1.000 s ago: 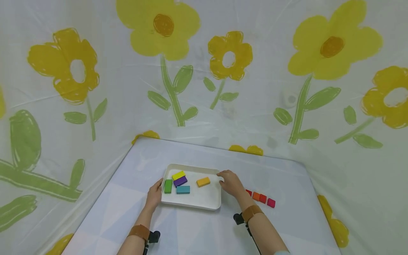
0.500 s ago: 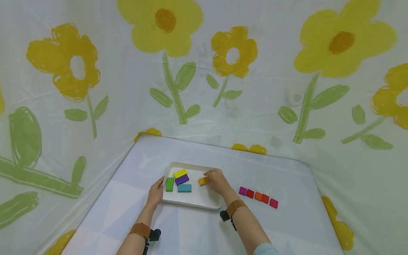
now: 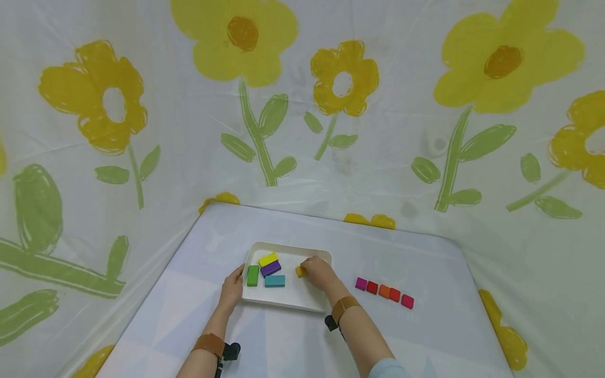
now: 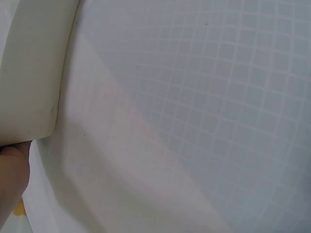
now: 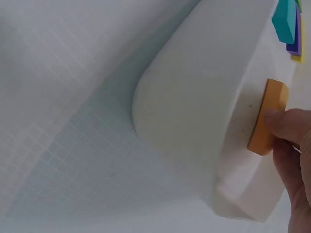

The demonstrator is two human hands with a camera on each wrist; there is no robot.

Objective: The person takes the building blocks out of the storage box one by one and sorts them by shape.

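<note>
A shallow white tray (image 3: 283, 305) lies on the table, and my left hand (image 3: 231, 289) holds it by its left side. The left wrist view shows that hand (image 4: 12, 177) at the tray's underside edge. Inside the tray my right hand (image 3: 320, 273) pinches an orange block (image 5: 263, 136) between thumb and fingers, near the right end. The head view shows only the block's left end. On the left half of the tray lie a green block (image 3: 252, 275), a yellow block (image 3: 268, 259), a purple block (image 3: 271, 269) and a blue block (image 3: 275, 281).
Right of the tray, a slanting row of several small blocks lies on the pale patterned table (image 3: 302, 346): magenta (image 3: 361, 284), red (image 3: 372, 287), orange (image 3: 385, 291) and more reddish ones. A flower-printed cloth (image 3: 378, 168) surrounds the table.
My right hand has moved left from the tray's right edge over the orange block and now pinches it, covering more of it. The left hand stays at the tray's left side.
</note>
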